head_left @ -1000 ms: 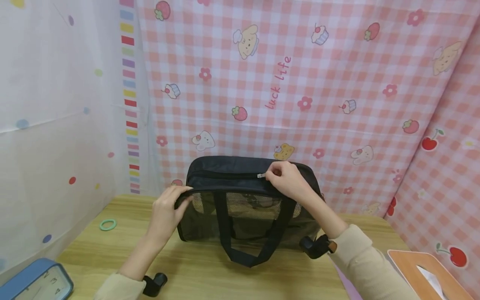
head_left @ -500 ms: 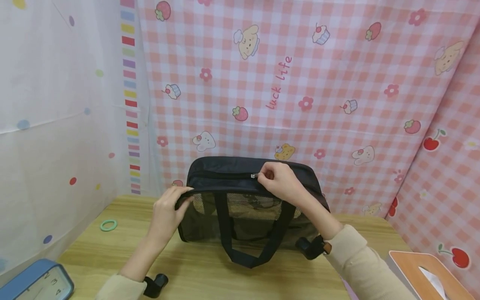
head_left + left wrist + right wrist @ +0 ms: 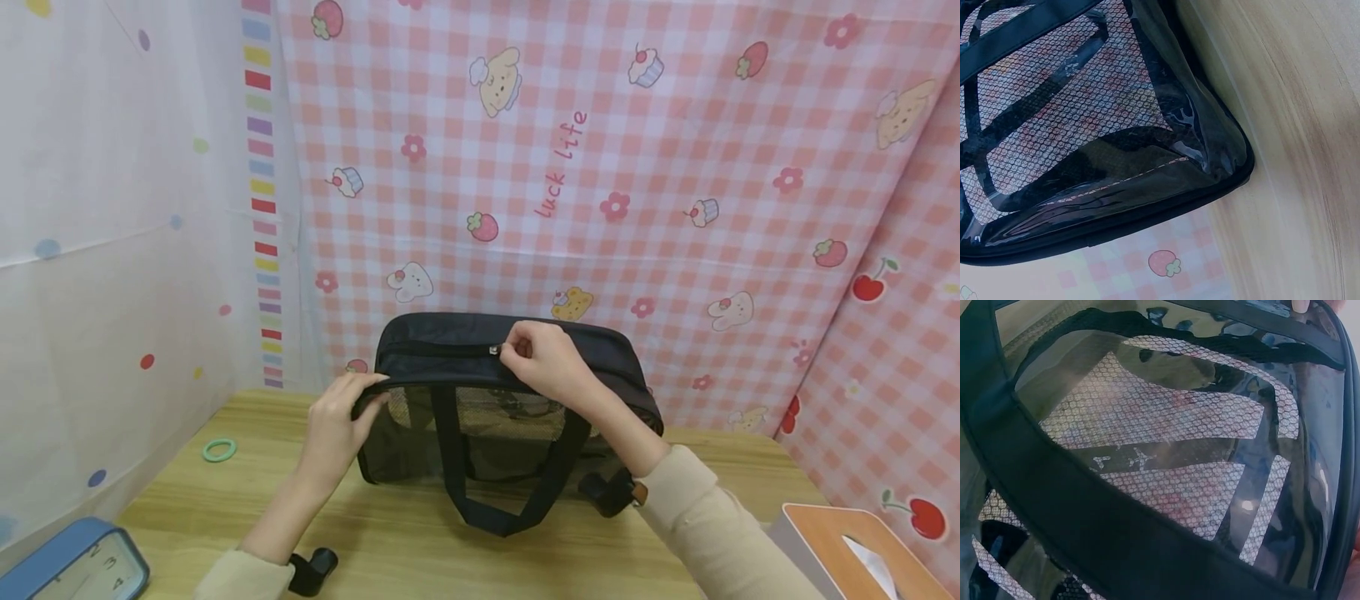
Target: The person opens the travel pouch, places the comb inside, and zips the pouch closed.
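A black handbag (image 3: 480,329) with clear plastic and mesh sides stands on the wooden table, its strap handle (image 3: 498,518) hanging down the front. The left hand (image 3: 339,421) grips the bag's upper left corner, thumb in front and fingers on top. Along the bag's top, the right hand (image 3: 546,360) pinches the pull of a silver zipper slider (image 3: 494,351) left of the middle. The left wrist view has a lower corner of the clear side (image 3: 1116,169), with no hand visible. In the right wrist view, the mesh panel (image 3: 1166,419) and handle (image 3: 1079,506) fill most of the picture; a fingertip shows at the top.
A green ring (image 3: 220,450) lies on the table (image 3: 420,550) at left. The blue-framed clock (image 3: 82,560) is at the front left, and an orange-topped tissue box (image 3: 847,542) at the front right. Patterned cloths (image 3: 555,167) hang behind and beside the table.
The right hand has drawn the zipper slider steadily leftward along the bag's top. The left hand keeps its grip on the corner, and the bag stays in place.
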The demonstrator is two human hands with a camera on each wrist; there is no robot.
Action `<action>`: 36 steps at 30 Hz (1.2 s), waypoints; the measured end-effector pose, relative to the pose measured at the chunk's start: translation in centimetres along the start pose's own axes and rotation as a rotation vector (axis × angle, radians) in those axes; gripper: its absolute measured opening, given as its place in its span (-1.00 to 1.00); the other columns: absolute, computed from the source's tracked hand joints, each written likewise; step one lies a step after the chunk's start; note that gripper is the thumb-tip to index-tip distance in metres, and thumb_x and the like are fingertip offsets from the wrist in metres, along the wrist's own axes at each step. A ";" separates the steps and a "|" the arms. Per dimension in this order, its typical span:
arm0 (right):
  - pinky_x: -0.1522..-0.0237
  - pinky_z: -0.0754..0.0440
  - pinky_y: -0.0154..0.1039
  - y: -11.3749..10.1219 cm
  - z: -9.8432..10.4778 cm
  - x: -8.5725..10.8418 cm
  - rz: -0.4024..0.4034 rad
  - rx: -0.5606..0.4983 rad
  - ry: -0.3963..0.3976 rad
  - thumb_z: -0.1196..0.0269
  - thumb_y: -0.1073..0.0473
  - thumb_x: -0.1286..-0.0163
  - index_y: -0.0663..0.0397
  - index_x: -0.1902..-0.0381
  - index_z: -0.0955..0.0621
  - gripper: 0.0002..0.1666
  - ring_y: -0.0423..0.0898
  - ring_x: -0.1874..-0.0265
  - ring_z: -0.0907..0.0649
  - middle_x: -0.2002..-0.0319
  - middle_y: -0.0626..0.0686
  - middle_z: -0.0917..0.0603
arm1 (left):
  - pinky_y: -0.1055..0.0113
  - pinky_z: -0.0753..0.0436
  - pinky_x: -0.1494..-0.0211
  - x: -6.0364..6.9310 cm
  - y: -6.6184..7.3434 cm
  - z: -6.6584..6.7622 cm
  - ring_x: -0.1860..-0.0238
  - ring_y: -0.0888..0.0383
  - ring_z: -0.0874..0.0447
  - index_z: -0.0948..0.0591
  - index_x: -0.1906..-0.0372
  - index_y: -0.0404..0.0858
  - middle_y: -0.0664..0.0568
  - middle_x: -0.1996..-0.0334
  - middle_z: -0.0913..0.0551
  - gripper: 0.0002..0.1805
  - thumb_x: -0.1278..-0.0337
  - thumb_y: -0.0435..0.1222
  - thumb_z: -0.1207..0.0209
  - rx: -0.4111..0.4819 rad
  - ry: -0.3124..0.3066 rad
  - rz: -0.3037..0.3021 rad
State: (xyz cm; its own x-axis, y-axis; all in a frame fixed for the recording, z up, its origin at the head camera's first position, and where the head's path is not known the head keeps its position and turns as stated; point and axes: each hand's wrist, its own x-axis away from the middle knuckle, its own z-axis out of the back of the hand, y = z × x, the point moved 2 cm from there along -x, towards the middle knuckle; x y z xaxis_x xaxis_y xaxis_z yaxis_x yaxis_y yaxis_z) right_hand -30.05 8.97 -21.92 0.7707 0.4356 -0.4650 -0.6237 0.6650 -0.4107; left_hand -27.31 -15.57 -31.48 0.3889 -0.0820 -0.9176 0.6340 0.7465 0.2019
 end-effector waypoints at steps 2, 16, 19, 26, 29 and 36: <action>0.51 -0.39 -0.36 -0.1 -0.1 -0.1 0.010 0.001 0.003 -0.09 0.26 -0.26 0.11 0.49 -0.58 -0.83 -0.21 0.68 -0.40 0.63 -0.01 -0.53 | 0.20 -0.65 0.35 0.0 0.0 0.0 0.36 0.02 -0.62 -0.64 0.29 -0.31 -0.10 0.39 -0.65 -0.70 0.29 -0.52 -0.37 0.001 0.001 0.000; 0.53 -0.36 -0.38 -1.0 -0.8 -0.7 0.033 0.000 0.007 -0.08 0.27 -0.26 0.11 0.52 -0.57 -0.81 -0.22 0.71 -0.38 0.67 -0.02 -0.51 | 0.21 -0.65 0.34 -0.1 0.2 -0.1 0.35 0.03 -0.62 -0.63 0.29 -0.31 -0.09 0.39 -0.64 -0.68 0.33 -0.53 -0.38 0.007 0.003 -0.001; 0.53 -0.37 -0.38 -1.1 -1.0 -0.9 0.031 0.004 0.007 -0.08 0.27 -0.25 0.11 0.52 -0.57 -0.81 -0.22 0.70 -0.39 0.66 -0.01 -0.52 | 0.21 -0.65 0.35 -0.1 0.1 -0.1 0.35 0.04 -0.62 -0.63 0.30 -0.31 -0.09 0.40 -0.64 -0.67 0.34 -0.54 -0.39 0.010 0.009 0.000; 0.54 -0.35 -0.40 -1.4 -1.6 -1.3 0.033 0.011 0.008 -0.09 0.27 -0.25 0.11 0.53 -0.57 -0.81 -0.22 0.71 -0.39 0.67 -0.02 -0.51 | 0.20 -0.65 0.34 -0.1 0.1 -0.1 0.36 0.03 -0.62 -0.63 0.30 -0.32 -0.09 0.40 -0.64 -0.68 0.34 -0.54 -0.38 0.011 0.011 -0.001; 0.56 -0.34 -0.41 -1.6 -1.9 -1.5 0.037 0.016 0.008 -0.09 0.26 -0.25 0.11 0.54 -0.56 -0.81 -0.22 0.72 -0.38 0.68 -0.02 -0.50 | 0.21 -0.65 0.34 -0.1 0.1 -0.1 0.35 0.04 -0.62 -0.63 0.30 -0.31 -0.09 0.40 -0.64 -0.69 0.32 -0.53 -0.38 0.007 0.005 -0.002; 0.56 -0.33 -0.41 -1.9 -2.5 -1.9 0.035 0.020 0.007 -0.09 0.26 -0.25 0.10 0.56 -0.55 -0.80 -0.21 0.72 -0.38 0.70 -0.03 -0.48 | 0.21 -0.65 0.34 0.0 0.0 -0.1 0.35 0.04 -0.62 -0.63 0.30 -0.32 -0.09 0.39 -0.64 -0.70 0.30 -0.51 -0.37 0.004 0.004 0.004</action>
State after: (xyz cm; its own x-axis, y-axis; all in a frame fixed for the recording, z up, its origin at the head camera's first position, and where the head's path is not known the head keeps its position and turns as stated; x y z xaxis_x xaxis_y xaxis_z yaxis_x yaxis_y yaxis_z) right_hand -30.63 5.35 -22.16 0.7475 0.4543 -0.4846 -0.6474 0.6615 -0.3785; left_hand -27.37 -15.51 -31.55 0.3892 -0.0764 -0.9180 0.6350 0.7442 0.2072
